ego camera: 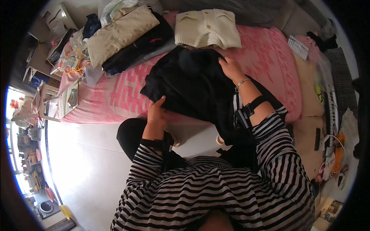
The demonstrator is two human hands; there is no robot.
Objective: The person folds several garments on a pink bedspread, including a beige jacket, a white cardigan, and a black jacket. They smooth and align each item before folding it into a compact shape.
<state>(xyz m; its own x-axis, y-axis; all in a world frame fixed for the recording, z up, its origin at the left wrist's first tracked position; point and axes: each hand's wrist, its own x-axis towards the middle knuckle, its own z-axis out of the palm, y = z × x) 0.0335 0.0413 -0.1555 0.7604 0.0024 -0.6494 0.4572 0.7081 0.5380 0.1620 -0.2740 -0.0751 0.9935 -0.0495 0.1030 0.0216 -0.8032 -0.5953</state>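
Observation:
A black garment [190, 78] with white stripes at one part lies spread and rumpled over the near edge of a bed, part of it hanging down on the right. My left hand [157, 112] grips its lower left edge, thumb on top. Up at its far right edge, my right hand [231, 68] pinches the cloth; the fingertips are partly hidden under it. Just beyond the garment lies a folded cream waffle-knit top [208, 29] with buttons.
Folded beige [121, 34] and black clothes [138, 43] are stacked at the back left of the pink patterned bed cover [127, 86]. A white chair [43, 101] stands left. Various items, including an orange thing [338, 153], line the right side.

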